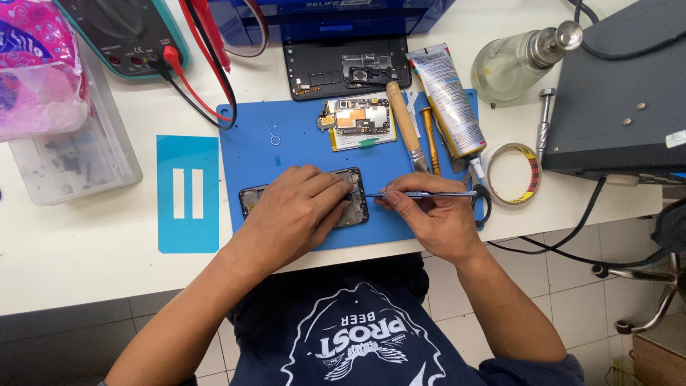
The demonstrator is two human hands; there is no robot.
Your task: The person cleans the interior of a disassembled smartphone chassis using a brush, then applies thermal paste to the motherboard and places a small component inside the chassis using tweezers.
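Blue repair mat (pixel 300 136) underlies an opened phone frame (pixel 354 204), pinned flat beneath the left hand (pixel 296 214) while the right hand (pixel 429 214) pinches metal tweezers (pixel 421 194) at its edge, work best done with a low, steady tip.

Single view only: a head-worn camera looks almost straight down from above the seated person, facing the white worktable (pixel 86 257) whose near edge runs slightly aslant across the middle of the frame, with grey floor tiles showing beneath it along the bottom. The range is close, arm's length: both forearms enter from the lower edge, the left hand (pixel 296 211) and right hand (pixel 429 214) sit at frame centre on the blue mat (pixel 300 139), and the person's dark shirt fills the lower centre. No second view exists, so no overlap is recorded.
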